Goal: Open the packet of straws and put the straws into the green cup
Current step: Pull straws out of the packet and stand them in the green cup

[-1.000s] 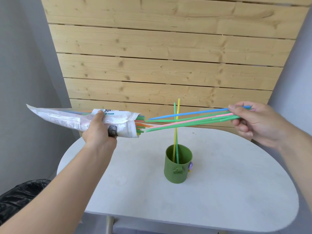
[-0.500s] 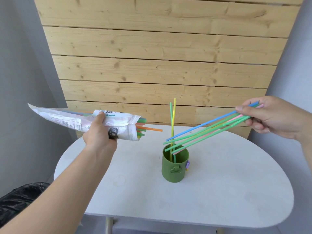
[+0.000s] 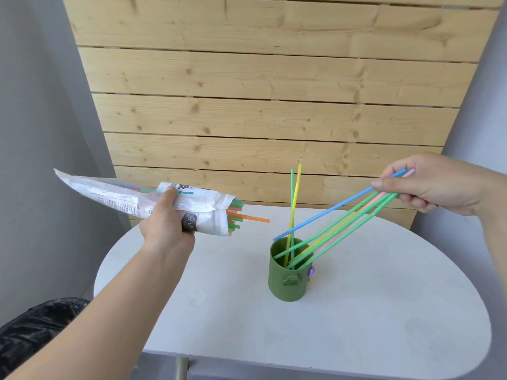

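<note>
A green cup [image 3: 286,281] stands upright near the middle of the white table [image 3: 384,311], with a yellow and a green straw [image 3: 294,204] standing in it. My right hand [image 3: 436,183] pinches the top ends of a bundle of straws [image 3: 354,215], blue, green, yellow and pink. The bundle slants down to the left, and most lower tips sit inside the cup's mouth; the blue tip pokes just past the rim. My left hand [image 3: 167,223] grips the open white straw packet [image 3: 137,198] above the table's left end, with several straw ends and one orange straw [image 3: 255,217] sticking out.
A wooden slat wall [image 3: 260,91] rises right behind the table. A black bin bag [image 3: 35,330] lies low at the left, beside the table. Grey walls flank both sides.
My right hand drew the bundle clear of the packet, swung it right and tilted it down, and its lower tips have reached the cup's mouth. The left hand with the packet stayed put.
</note>
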`<state>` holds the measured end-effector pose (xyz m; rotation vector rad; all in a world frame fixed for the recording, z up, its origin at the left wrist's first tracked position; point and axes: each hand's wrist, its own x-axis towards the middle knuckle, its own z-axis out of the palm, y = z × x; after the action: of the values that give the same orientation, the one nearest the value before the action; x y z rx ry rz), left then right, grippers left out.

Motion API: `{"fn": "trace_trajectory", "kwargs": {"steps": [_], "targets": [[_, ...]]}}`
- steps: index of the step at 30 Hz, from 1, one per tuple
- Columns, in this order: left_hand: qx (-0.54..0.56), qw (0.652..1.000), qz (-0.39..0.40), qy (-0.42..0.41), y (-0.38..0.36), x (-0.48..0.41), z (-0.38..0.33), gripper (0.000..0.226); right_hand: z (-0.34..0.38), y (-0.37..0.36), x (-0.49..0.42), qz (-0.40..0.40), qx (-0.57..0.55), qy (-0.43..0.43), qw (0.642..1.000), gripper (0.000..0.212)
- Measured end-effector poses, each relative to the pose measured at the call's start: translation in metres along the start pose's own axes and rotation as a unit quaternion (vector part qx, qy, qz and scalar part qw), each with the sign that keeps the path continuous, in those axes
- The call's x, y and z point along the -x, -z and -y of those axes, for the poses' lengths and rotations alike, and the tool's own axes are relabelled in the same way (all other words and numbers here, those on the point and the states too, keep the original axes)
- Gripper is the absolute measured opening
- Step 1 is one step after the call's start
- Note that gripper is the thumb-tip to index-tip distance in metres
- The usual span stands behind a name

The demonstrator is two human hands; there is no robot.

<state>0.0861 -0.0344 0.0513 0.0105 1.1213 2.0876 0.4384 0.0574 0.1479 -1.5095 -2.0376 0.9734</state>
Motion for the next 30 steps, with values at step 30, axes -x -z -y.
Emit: {"fn": "trace_trajectory", "kwargs": {"steps": [30], "targets": [[-0.001,0.999,0.032,0.012,0.003,-0.009,0.008,0.047,0.028,-0.054,-0.038,-0.085,-0.048,0.061,0.993,0.022]]}}
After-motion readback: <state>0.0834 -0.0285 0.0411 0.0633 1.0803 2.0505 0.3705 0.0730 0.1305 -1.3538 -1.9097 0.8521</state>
